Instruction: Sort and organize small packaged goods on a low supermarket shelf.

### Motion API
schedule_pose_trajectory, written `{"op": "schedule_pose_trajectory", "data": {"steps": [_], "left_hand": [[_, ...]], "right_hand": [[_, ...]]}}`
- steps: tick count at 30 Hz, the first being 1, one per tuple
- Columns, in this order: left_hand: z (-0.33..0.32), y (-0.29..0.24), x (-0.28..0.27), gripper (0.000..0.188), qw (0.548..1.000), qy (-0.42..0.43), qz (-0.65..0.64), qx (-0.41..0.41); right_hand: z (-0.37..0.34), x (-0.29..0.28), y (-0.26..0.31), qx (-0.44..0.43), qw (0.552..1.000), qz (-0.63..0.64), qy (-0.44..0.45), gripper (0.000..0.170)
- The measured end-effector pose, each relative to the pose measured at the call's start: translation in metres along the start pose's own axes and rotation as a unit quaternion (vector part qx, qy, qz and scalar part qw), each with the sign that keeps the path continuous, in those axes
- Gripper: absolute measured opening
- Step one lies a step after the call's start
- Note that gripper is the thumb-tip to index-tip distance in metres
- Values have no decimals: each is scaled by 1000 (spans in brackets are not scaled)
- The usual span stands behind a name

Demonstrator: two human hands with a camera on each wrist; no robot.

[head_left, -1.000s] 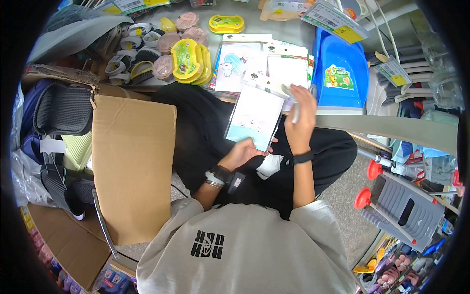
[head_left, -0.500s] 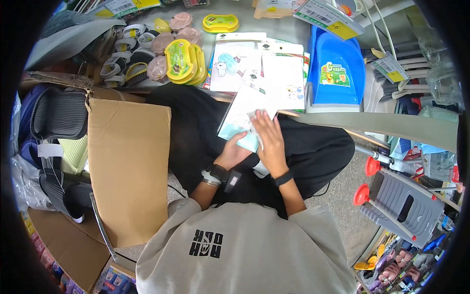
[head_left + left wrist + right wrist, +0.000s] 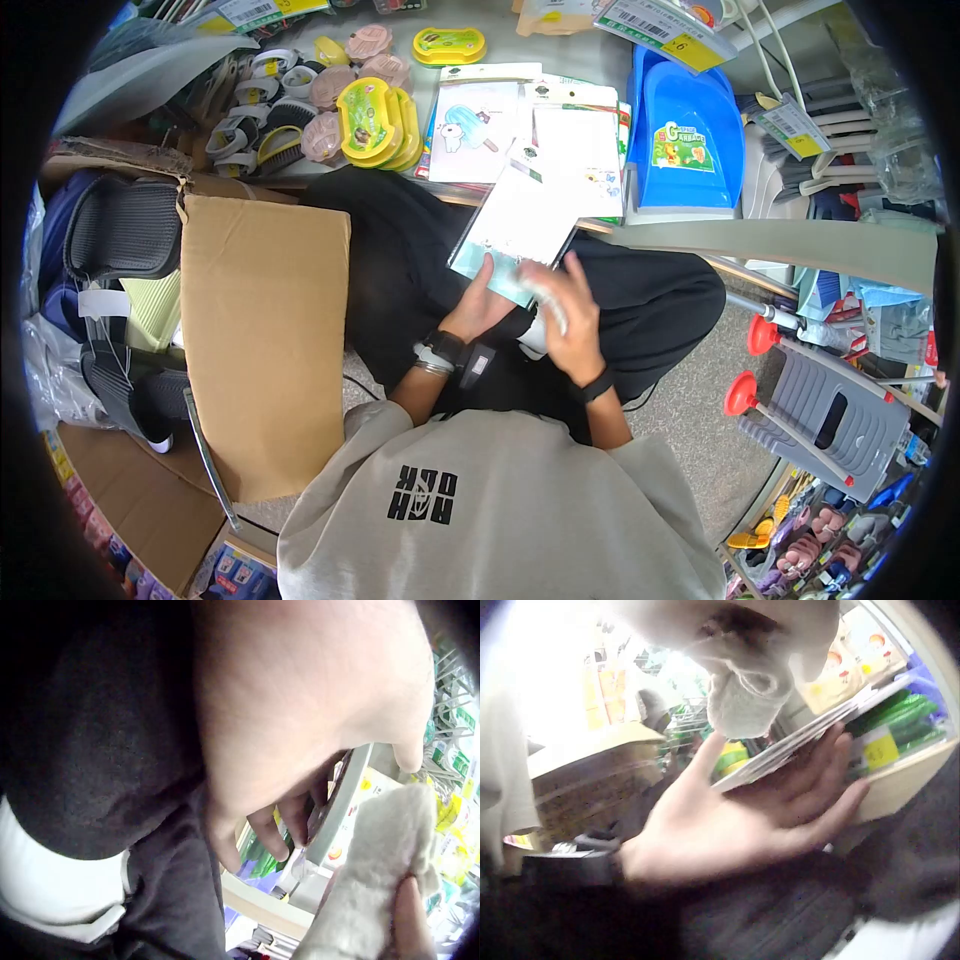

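Observation:
My left hand [image 3: 482, 306] holds a flat, thin packet [image 3: 512, 228] with a white and turquoise front, thumb over its near edge and fingers beneath. From the right wrist view, several thin layers show at the packet's edge [image 3: 780, 746]. My right hand [image 3: 568, 322], blurred in the head view, grips a folded white cloth [image 3: 379, 862] just beside the packet's near right corner. In the right wrist view the cloth hangs below the right hand's fingers, close over the packet.
More flat packets [image 3: 470, 135] lie on the shelf ahead, beside a blue dustpan [image 3: 690, 140]. Yellow-packed items [image 3: 368, 125] and several brushes [image 3: 285, 145] are to the left. A cardboard flap [image 3: 265, 345] stands left of the legs; red plungers [image 3: 741, 394] are at right.
The right hand came down from beside the packet's top onto its face, then moved toward its near right corner with the cloth. The left hand keeps its hold on the packet.

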State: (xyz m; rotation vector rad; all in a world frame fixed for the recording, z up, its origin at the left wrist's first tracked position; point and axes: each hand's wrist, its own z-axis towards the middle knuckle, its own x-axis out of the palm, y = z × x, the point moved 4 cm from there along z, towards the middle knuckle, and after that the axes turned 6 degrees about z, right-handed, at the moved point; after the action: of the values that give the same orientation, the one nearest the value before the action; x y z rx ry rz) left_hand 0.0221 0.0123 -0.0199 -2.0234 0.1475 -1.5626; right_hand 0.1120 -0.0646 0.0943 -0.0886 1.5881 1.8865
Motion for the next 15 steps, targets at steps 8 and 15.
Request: {"op": "schedule_pose_trajectory", "data": {"steps": [8,15], "left_hand": [[5,-3,0,77,996,-55,-68,15],[3,5,-9,76,994,-84,-77,1]], "right_hand": [[36,-13,-50,5,979,-196,-64,49],[-24,29,-20,18,990,-132,35,50]]}}
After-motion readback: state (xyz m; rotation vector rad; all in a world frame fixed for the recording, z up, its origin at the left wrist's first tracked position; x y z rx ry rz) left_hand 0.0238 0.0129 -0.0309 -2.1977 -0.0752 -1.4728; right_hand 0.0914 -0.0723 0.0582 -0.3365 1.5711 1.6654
